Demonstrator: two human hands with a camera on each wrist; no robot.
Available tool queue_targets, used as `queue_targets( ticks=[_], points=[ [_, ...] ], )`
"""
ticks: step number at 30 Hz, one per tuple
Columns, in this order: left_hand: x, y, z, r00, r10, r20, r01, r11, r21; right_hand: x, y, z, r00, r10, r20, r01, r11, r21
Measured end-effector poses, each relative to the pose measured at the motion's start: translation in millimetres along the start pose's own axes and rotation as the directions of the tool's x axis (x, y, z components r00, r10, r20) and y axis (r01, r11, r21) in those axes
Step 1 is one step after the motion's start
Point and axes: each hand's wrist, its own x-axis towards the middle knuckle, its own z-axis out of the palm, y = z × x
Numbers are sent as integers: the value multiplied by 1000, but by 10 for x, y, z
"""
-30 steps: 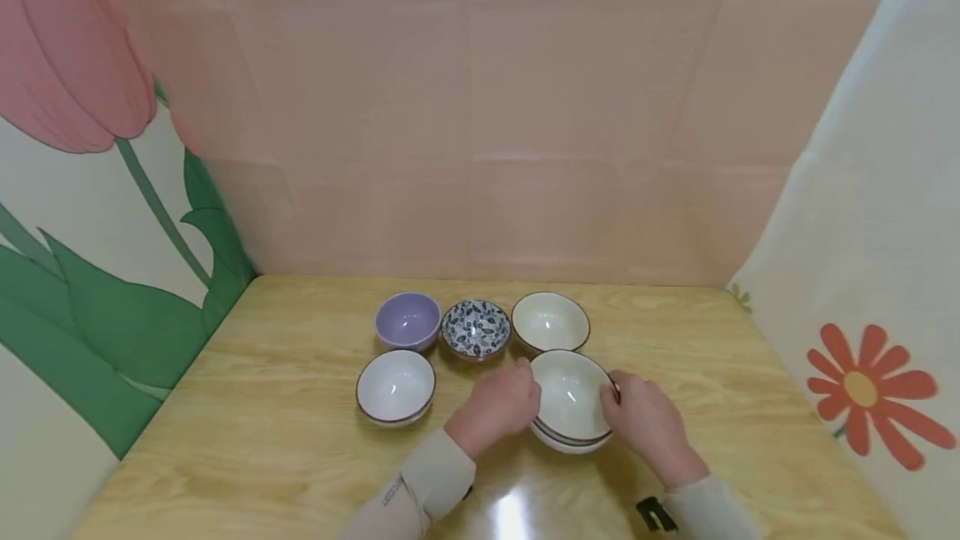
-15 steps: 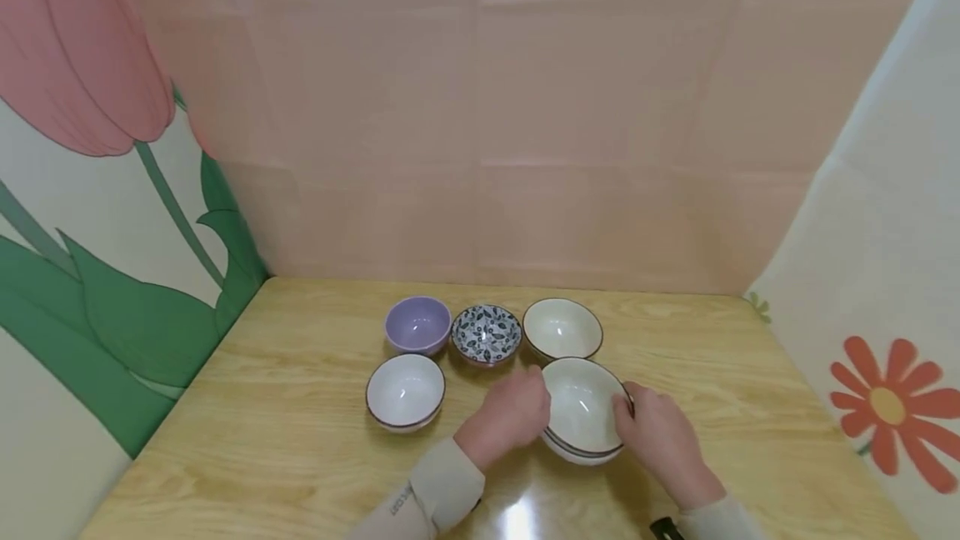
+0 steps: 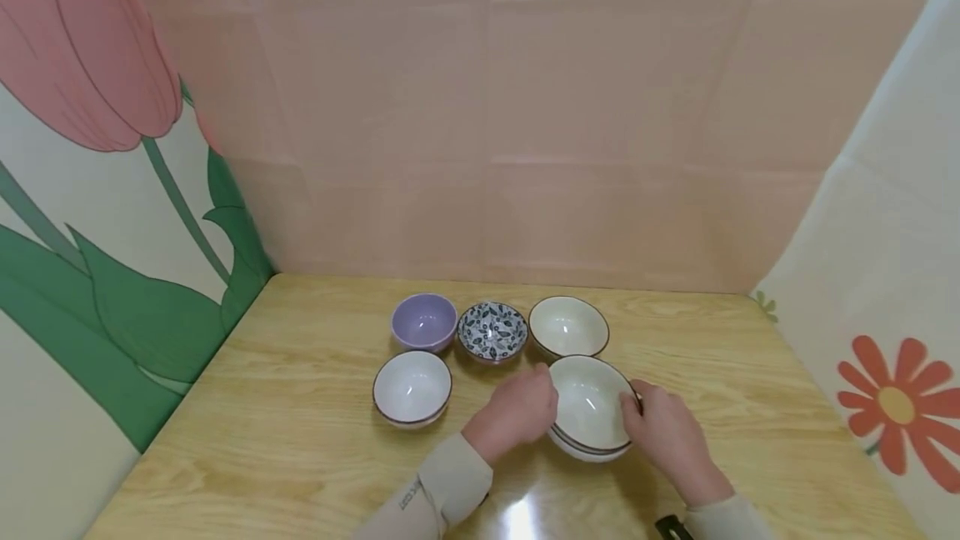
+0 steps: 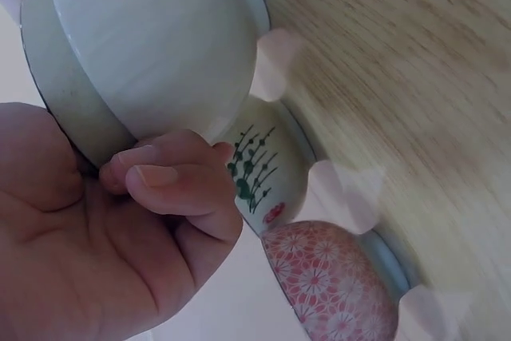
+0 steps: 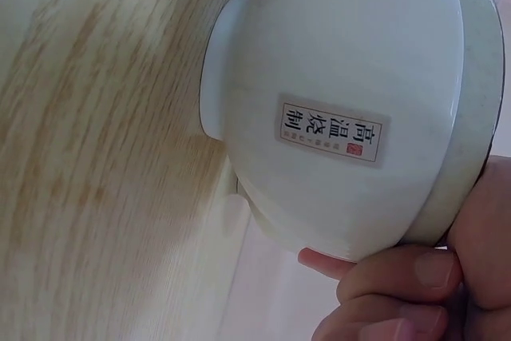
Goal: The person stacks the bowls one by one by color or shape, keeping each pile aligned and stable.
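A cream bowl (image 3: 588, 402) with a dark rim sits nested in a white bowl (image 3: 588, 452) on the wooden table. On its left rim my left hand (image 3: 521, 407) grips, fingertips curled at the edge in the left wrist view. My right hand (image 3: 671, 432) pinches the opposite rim, with the thumb over the inside. The right wrist view shows the lower bowl's outer wall with a printed label (image 5: 331, 129). Whether the lower bowl's foot touches the table is hard to tell.
Behind stand a purple bowl (image 3: 424, 323), a blue-and-white patterned bowl (image 3: 492, 332) and another cream bowl (image 3: 568, 327). A white bowl (image 3: 412, 387) with a dark rim stands left of my left hand. Printed cloths hang around the table (image 3: 300, 407).
The head view has shifted, so everything appears slightly further right. Both hands keep their grip on the cream bowl, and the bowls keep their places relative to one another.
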Motion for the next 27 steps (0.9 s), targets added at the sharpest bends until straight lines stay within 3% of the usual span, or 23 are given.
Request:
queue_targets(
  ticks=[5,14,22,27],
  points=[
    [-2,-12,8,999,-28,22,29,997,-65,-25,0,-1,1000,4,4,-4,1000,1],
    [-55,-107,-34,1000,21,3,-21,983,-185,11,7,-32,998,-58,8,58,998,-11],
    [-91,-144,-60,1000,17,-7,-18,976,-218,55,37,-108,991,-94,100,96,995,-24],
    [-132,-145,-61,999,36,-14,-38,973,-228,149,92,-202,990,-93,106,95,995,-15]
  ],
)
